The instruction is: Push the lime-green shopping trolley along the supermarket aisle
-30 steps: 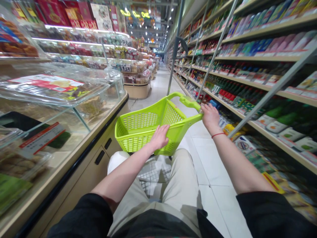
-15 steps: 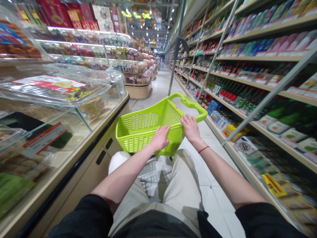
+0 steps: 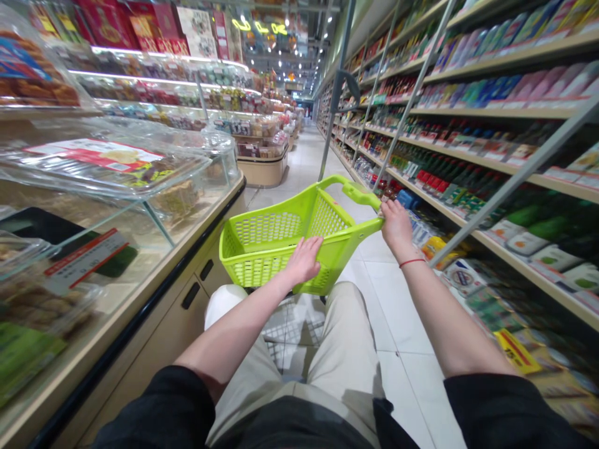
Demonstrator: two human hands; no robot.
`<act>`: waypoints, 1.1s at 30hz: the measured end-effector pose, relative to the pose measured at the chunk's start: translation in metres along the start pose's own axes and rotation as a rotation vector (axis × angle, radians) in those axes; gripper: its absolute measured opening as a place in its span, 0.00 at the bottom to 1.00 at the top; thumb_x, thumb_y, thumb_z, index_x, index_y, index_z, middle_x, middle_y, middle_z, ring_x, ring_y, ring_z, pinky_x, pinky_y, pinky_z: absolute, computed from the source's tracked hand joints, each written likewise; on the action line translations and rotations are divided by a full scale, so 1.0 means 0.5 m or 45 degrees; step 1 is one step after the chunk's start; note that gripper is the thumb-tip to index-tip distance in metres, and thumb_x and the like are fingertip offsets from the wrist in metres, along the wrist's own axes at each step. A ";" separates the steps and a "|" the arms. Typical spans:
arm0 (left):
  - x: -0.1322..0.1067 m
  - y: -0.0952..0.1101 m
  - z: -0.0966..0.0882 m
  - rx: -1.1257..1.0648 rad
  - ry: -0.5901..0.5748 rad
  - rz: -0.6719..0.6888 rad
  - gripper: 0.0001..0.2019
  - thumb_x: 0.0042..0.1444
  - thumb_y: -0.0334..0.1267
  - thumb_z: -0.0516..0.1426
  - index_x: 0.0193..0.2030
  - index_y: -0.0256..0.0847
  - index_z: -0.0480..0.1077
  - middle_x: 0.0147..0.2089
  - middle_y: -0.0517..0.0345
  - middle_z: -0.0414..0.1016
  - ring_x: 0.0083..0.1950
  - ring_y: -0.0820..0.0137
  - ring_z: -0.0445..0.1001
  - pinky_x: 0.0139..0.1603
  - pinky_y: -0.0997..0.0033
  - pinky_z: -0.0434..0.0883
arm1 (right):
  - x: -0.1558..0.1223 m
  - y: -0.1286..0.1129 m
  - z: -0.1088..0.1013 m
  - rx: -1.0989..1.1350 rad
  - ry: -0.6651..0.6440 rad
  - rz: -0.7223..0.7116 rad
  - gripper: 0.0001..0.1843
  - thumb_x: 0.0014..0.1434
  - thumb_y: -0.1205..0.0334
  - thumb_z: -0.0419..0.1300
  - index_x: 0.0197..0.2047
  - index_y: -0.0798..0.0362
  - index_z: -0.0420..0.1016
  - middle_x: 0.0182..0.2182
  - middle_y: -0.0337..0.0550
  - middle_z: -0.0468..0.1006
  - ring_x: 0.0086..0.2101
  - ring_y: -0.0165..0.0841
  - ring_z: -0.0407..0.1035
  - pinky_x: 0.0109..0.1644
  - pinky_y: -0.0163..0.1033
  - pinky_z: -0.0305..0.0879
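A lime-green plastic shopping cart [image 3: 262, 224] with perforated sides stands in front of my knees, its handle end toward the right. No goods show inside its basket. My left hand [image 3: 304, 260] rests over the near rim, fingers bent across the edge and pointing into the basket. At the right, my right hand [image 3: 397, 229] grips the corner of the cart's handle, a red cord round the wrist. The thumbs and undersides of both hands are hidden.
A glass-fronted counter [image 3: 154, 215] with packed food runs along my left. Tall shelves [image 3: 505, 165] of bottles and packets line the right, with slanted grey posts in front. Further ahead stands a rounded display island [image 3: 262, 169]; a pale tiled aisle [image 3: 306, 140] runs beside it.
My right hand has slid to the right, from the basket's near rim by the handle to the handle's outer corner. My left hand and the cart stay almost where they were.
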State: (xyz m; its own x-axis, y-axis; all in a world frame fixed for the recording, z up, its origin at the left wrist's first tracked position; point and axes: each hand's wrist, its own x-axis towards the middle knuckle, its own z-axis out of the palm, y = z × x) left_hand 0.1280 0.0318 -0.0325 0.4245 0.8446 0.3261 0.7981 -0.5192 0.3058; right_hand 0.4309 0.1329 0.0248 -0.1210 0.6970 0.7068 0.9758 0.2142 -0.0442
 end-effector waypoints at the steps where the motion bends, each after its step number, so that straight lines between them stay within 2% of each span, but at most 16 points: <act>1: 0.000 0.000 0.001 -0.002 0.001 0.002 0.40 0.51 0.31 0.52 0.73 0.32 0.50 0.75 0.43 0.54 0.77 0.61 0.51 0.78 0.53 0.42 | -0.010 -0.014 0.004 -0.003 0.012 0.018 0.22 0.66 0.72 0.47 0.58 0.63 0.74 0.61 0.68 0.71 0.65 0.46 0.60 0.68 0.57 0.56; 5: -0.002 0.000 0.003 -0.013 0.002 0.004 0.40 0.51 0.31 0.52 0.73 0.32 0.50 0.75 0.42 0.54 0.77 0.61 0.50 0.78 0.52 0.42 | -0.068 -0.107 0.020 0.035 0.093 0.004 0.22 0.69 0.69 0.45 0.60 0.61 0.72 0.63 0.64 0.69 0.67 0.45 0.56 0.70 0.59 0.51; 8: -0.003 -0.001 0.003 -0.021 0.011 0.011 0.40 0.51 0.31 0.52 0.73 0.33 0.50 0.75 0.42 0.54 0.77 0.61 0.50 0.78 0.51 0.42 | -0.108 -0.177 0.026 0.095 0.073 -0.133 0.24 0.67 0.72 0.45 0.62 0.57 0.71 0.63 0.57 0.70 0.68 0.43 0.55 0.71 0.60 0.50; 10: -0.005 -0.002 0.002 -0.022 0.019 0.017 0.40 0.51 0.31 0.53 0.73 0.32 0.50 0.75 0.43 0.54 0.77 0.61 0.51 0.78 0.51 0.42 | -0.125 -0.200 0.025 0.128 0.013 -0.233 0.26 0.64 0.75 0.46 0.63 0.56 0.70 0.64 0.56 0.70 0.69 0.42 0.53 0.72 0.60 0.49; 13: -0.007 -0.001 0.000 -0.018 0.026 0.019 0.40 0.51 0.31 0.52 0.73 0.32 0.51 0.75 0.43 0.55 0.76 0.61 0.51 0.78 0.52 0.42 | -0.131 -0.184 0.017 0.142 -0.066 -0.371 0.28 0.64 0.76 0.48 0.64 0.54 0.70 0.65 0.53 0.69 0.69 0.41 0.53 0.72 0.60 0.50; 16: -0.008 0.001 -0.001 -0.013 0.017 0.016 0.40 0.51 0.31 0.52 0.73 0.31 0.50 0.75 0.42 0.55 0.76 0.60 0.51 0.78 0.52 0.42 | -0.109 -0.122 0.006 0.108 -0.049 -0.384 0.26 0.66 0.75 0.47 0.63 0.52 0.72 0.64 0.51 0.71 0.68 0.40 0.56 0.72 0.57 0.51; 20: -0.006 -0.001 0.000 -0.013 0.012 0.014 0.41 0.51 0.31 0.53 0.73 0.34 0.49 0.75 0.43 0.54 0.76 0.60 0.51 0.78 0.51 0.43 | -0.050 -0.033 0.001 0.104 0.024 -0.156 0.23 0.65 0.74 0.48 0.58 0.57 0.77 0.61 0.56 0.74 0.67 0.43 0.58 0.72 0.56 0.50; 23: -0.004 -0.003 0.002 -0.009 0.011 0.017 0.41 0.51 0.31 0.53 0.74 0.32 0.49 0.75 0.42 0.54 0.77 0.60 0.51 0.78 0.52 0.42 | -0.019 -0.005 0.009 0.148 0.081 0.049 0.24 0.62 0.76 0.48 0.58 0.63 0.76 0.61 0.62 0.72 0.67 0.45 0.57 0.70 0.54 0.54; 25: -0.004 -0.002 0.002 -0.006 0.007 0.019 0.41 0.51 0.31 0.53 0.74 0.31 0.49 0.75 0.41 0.54 0.77 0.60 0.51 0.78 0.52 0.41 | -0.021 -0.013 0.019 0.153 0.119 0.116 0.26 0.62 0.77 0.47 0.60 0.65 0.74 0.63 0.65 0.70 0.68 0.45 0.54 0.70 0.55 0.54; 28: -0.005 0.001 0.000 -0.011 -0.009 0.013 0.40 0.52 0.32 0.53 0.74 0.31 0.49 0.75 0.41 0.54 0.77 0.60 0.50 0.78 0.52 0.41 | -0.053 -0.061 0.034 0.173 0.191 0.131 0.25 0.66 0.74 0.46 0.61 0.62 0.72 0.65 0.61 0.68 0.69 0.43 0.49 0.72 0.60 0.48; 30: -0.006 0.003 -0.002 -0.018 -0.022 0.009 0.40 0.52 0.32 0.53 0.74 0.29 0.49 0.75 0.40 0.53 0.77 0.59 0.49 0.78 0.51 0.41 | -0.083 -0.107 0.041 0.203 0.211 0.085 0.24 0.68 0.72 0.45 0.62 0.58 0.72 0.65 0.57 0.68 0.70 0.41 0.49 0.73 0.60 0.46; 33: -0.006 0.004 -0.001 -0.023 -0.015 0.004 0.40 0.52 0.32 0.53 0.73 0.29 0.49 0.75 0.40 0.53 0.77 0.59 0.49 0.78 0.51 0.41 | -0.120 -0.178 0.047 0.192 0.128 -0.055 0.25 0.66 0.74 0.45 0.63 0.59 0.71 0.65 0.58 0.68 0.70 0.42 0.49 0.72 0.62 0.47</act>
State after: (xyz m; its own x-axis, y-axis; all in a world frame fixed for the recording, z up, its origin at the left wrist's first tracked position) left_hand 0.1282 0.0282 -0.0325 0.4325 0.8442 0.3165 0.7886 -0.5244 0.3211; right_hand 0.3472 0.0878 -0.0304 -0.1361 0.6147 0.7769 0.9308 0.3479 -0.1122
